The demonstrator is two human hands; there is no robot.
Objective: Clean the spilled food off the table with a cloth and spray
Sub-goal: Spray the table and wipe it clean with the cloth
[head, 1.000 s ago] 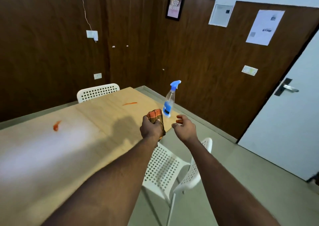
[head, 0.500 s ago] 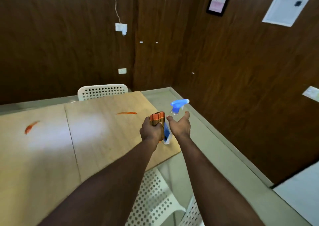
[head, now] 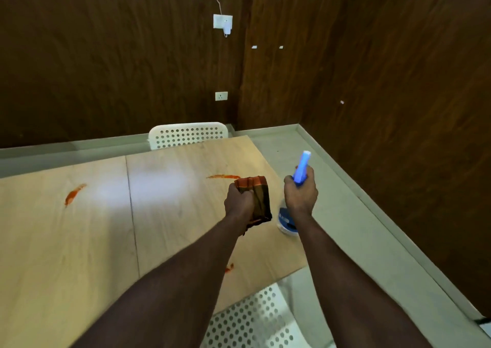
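A folded checked cloth [head: 256,196] is gripped in the left hand [head: 239,201] above the table [head: 79,241]. A spray bottle [head: 301,168] is held by its neck in the right hand [head: 301,197], just beside the cloth. Orange marks are seen on the wood: a left smear [head: 74,193], a middle smear [head: 223,176] just beyond the cloth, and a near smear [head: 229,267] beside the left forearm. A far chair [head: 186,135] and a near chair [head: 252,321] are set against the table.

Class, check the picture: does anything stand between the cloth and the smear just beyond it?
Nothing visible does. The cloth, gripped in the left hand, sits right before that smear, with only bare table between. The right hand holds the spray bottle off to its right.
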